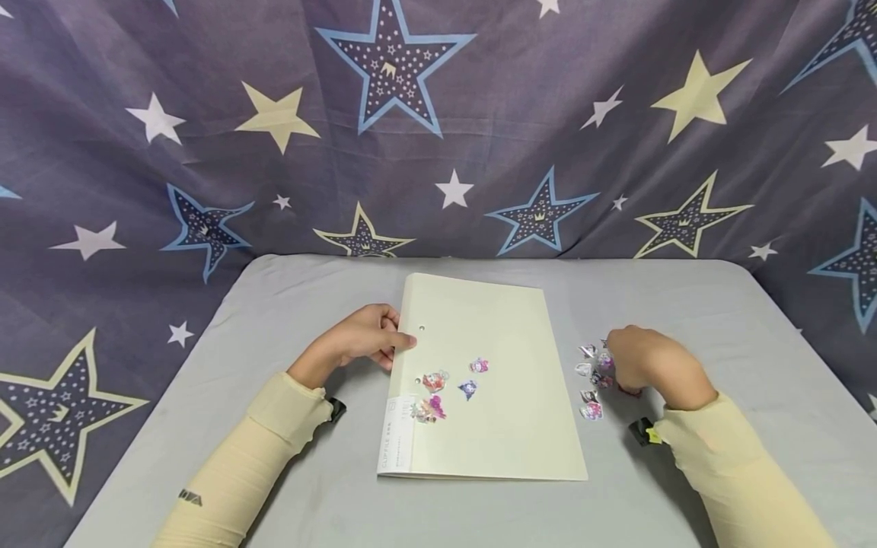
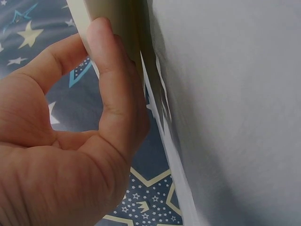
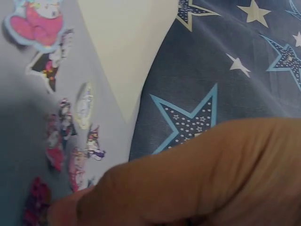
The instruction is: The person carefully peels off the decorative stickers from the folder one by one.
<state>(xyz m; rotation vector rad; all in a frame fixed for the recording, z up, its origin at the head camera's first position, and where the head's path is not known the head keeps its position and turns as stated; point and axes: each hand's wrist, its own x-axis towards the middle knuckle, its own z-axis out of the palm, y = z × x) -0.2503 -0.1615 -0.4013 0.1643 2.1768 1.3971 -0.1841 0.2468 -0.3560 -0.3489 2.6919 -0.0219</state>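
Observation:
A cream clip-file folder lies closed on the table, its spine toward the left. My left hand grips the spine edge, thumb on the cover and fingers bent against the side, as the left wrist view also shows. Several character stickers are scattered on the cover's lower left part. Right of the folder, my right hand reaches down over a group of loose stickers. In the right wrist view a fingertip meets a dark pink sticker; the other fingertips are hidden, so I cannot tell whether they pinch it.
A grey cloth covers the table. Behind it hangs a dark curtain with stars. A black strap piece shows at the right cuff, another at the left cuff. A white label sits at the spine's lower end.

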